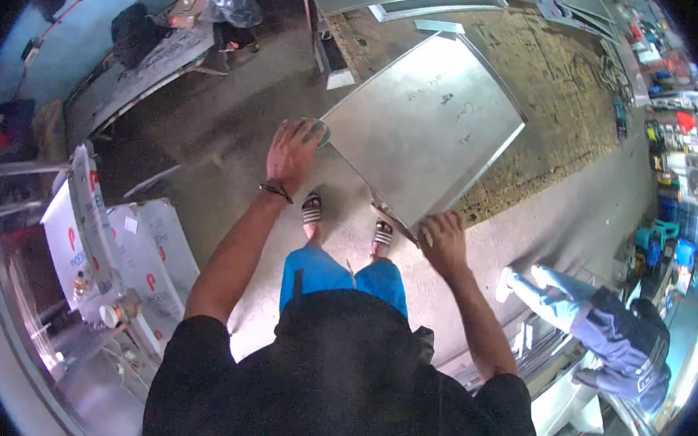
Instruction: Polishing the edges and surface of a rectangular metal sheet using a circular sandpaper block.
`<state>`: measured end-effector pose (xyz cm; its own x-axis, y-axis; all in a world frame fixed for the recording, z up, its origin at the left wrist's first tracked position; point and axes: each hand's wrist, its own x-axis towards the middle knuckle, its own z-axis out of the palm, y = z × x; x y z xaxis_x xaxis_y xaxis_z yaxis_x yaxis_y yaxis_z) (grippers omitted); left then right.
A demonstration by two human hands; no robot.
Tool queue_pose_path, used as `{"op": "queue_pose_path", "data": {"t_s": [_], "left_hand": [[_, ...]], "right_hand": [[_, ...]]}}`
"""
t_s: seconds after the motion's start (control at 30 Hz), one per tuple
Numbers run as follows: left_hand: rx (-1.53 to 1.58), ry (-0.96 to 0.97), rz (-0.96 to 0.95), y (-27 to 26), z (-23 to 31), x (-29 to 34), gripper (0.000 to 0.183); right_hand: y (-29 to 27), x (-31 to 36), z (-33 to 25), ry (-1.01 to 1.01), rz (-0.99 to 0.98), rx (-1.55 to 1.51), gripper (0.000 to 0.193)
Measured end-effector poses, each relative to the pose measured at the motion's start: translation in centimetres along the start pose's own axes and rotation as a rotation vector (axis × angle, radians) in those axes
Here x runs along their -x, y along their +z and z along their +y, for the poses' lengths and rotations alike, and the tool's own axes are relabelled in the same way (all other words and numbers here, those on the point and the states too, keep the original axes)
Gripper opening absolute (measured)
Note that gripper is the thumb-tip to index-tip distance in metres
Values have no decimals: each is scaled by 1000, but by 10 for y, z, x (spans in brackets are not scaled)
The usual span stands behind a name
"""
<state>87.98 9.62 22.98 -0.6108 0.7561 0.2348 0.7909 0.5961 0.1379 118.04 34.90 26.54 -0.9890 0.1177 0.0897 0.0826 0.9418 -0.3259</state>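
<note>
A flat silvery metal panel (427,113) with dark handwriting lies tilted across a wooden worktable, its near corner jutting over the edge toward me. My left hand (293,152) is at the panel's left corner, fingers curled around a small round thing with a greenish rim (324,134), perhaps a tape roll. My right hand (443,240) is closed at the near corner, fingers over the edge. A narrow brownish strip (391,220) runs along the near left edge up to my right hand; I cannot tell whether it is loose or attached.
The worn wooden tabletop (550,111) carries cables (610,75) and a green power tool (620,120). Another person (614,337) bends over at the right. White wrapped panels (149,256) stand at the left, and a cluttered bench (152,67) is farther back. Tool shelves (678,145) line the right wall.
</note>
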Motion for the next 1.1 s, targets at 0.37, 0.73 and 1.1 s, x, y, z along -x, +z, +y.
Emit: {"op": "queue_pose_path", "data": {"t_s": [0.37,0.73,1.1], "left_hand": [[-113,-53,-164,22,63,40,57],[61,-16,-187,3,87,53,69],[701,-315,-26,3,87,58,55]], "right_hand": [[53,-165,144,183,300,-171,50],[67,-175,144,241,326,94,63],[69,-174,145,246,304,82,61]]}}
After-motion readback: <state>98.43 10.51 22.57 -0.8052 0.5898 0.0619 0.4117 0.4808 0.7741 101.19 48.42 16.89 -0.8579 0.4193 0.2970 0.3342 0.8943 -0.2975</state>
